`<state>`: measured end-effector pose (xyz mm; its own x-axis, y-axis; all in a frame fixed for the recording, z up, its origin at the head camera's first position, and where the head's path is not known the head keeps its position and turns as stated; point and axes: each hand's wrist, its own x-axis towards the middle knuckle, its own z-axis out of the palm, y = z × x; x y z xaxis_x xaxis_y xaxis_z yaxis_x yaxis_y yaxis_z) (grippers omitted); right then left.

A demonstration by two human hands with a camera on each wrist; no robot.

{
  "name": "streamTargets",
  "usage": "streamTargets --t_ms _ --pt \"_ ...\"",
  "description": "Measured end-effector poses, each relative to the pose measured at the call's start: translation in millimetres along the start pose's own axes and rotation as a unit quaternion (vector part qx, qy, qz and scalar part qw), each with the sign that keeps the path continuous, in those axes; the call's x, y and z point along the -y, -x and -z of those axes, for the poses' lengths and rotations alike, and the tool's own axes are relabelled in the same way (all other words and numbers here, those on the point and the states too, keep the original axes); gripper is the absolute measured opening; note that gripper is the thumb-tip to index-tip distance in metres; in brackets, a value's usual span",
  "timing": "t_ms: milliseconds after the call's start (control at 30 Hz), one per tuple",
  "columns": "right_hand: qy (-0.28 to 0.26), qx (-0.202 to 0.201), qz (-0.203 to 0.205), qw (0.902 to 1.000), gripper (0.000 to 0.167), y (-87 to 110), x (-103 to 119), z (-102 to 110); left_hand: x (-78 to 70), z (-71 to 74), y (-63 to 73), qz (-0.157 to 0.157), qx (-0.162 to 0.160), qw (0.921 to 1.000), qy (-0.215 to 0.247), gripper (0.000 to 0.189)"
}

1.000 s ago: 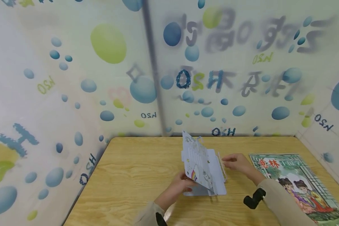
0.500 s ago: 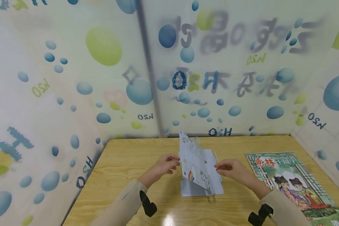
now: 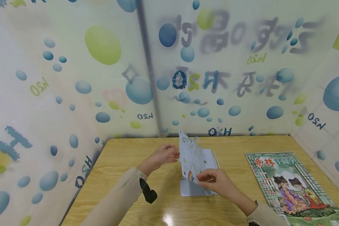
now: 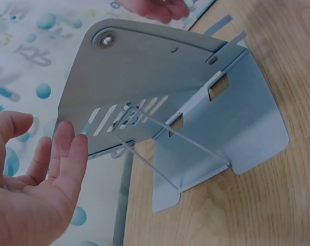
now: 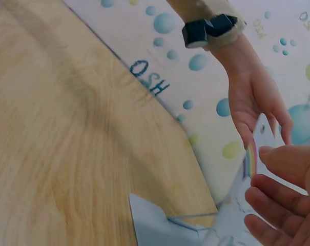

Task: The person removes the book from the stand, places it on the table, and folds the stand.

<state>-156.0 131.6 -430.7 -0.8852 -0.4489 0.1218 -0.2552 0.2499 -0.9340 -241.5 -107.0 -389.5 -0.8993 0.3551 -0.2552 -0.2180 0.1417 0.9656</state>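
Observation:
A white metal book stand (image 3: pixel 190 157) with a rainbow print stands unfolded on the table, its panel tilted up from a flat base. From behind, the left wrist view shows the panel's grey back (image 4: pixel 144 66), slots and a wire support (image 4: pixel 160 171) reaching down to the base. My left hand (image 3: pixel 161 157) is at the panel's left edge, fingers loosely extended; whether they touch it I cannot tell. My right hand (image 3: pixel 217 183) hovers before the panel's lower right part, fingers loosely bent, with nothing visibly gripped. It hides part of the base.
An illustrated magazine (image 3: pixel 296 188) lies on the right side of the wooden table (image 3: pixel 130 150). Behind and beside the table rise walls (image 3: pixel 113 100) covered with bubble patterns. Both wrists wear dark cameras.
My left hand has let go of the panel's lower edge and moved up along its left side. My right hand has moved left from the stand's right side to the panel's front.

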Motion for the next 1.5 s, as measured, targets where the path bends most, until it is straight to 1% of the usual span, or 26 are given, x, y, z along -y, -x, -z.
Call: streamTargets --t_ms 67,167,300,433,533,633,800,867,1000,1033,1233,1367,1500 --pt "-0.009 -0.012 -0.007 0.9999 0.023 -1.7 2 -7 0.3 -2.6 -1.2 0.000 -0.001 1.0000 0.010 0.033" --pt "-0.024 -0.033 0.003 0.9991 0.022 -4.0 2 -15 2.0 -7.1 -3.2 0.004 -0.014 0.9994 0.032 0.036" --pt "-0.039 -0.058 0.019 0.9974 0.019 -7.3 -3 -24 4.7 -13.4 -4.4 0.004 -0.032 0.9972 0.068 0.031" --pt "-0.049 -0.084 0.017 0.9951 0.018 -10.1 -8 -30 8.0 -19.2 -4.8 0.002 -0.044 0.9939 0.101 0.027" --pt "-0.051 -0.103 0.006 0.9934 0.020 -11.0 -10 -34 10.1 -23.3 -4.2 -0.002 -0.054 0.9918 0.116 0.028" --pt "-0.059 -0.109 0.005 0.9922 0.021 -11.5 -13 -35 10.4 -27.4 -3.0 -0.004 -0.069 0.9893 0.128 0.030" --pt "-0.057 -0.112 0.018 0.9918 0.019 -8.9 1 -35 9.5 -34.1 -1.6 -0.008 -0.103 0.9833 0.150 0.032" --pt "-0.049 -0.116 0.022 0.9918 0.018 -8.9 0 -36 9.6 -35.8 -0.9 -0.013 -0.112 0.9816 0.154 0.032" --pt "-0.051 -0.125 0.022 0.9906 0.019 -10.7 -15 -37 9.9 -38.3 -1.1 -0.015 -0.124 0.9796 0.158 0.033" --pt "-0.054 -0.128 0.023 0.9901 0.020 -10.2 -16 -36 9.6 -39.2 -1.4 -0.015 -0.124 0.9796 0.157 0.034" --pt "-0.060 -0.144 0.037 0.9871 0.020 -7.7 -16 -33 6.7 -45.4 -5.5 -0.008 -0.128 0.9793 0.157 0.035" --pt "-0.067 -0.156 0.032 0.9850 0.020 -6.5 -16 -30 2.7 -49.4 -7.9 -0.007 -0.125 0.9795 0.158 0.035" --pt "-0.072 -0.163 0.022 0.9837 0.020 -4.5 -15 -27 -1.7 -54.6 -8.8 -0.013 -0.122 0.9795 0.160 0.034"
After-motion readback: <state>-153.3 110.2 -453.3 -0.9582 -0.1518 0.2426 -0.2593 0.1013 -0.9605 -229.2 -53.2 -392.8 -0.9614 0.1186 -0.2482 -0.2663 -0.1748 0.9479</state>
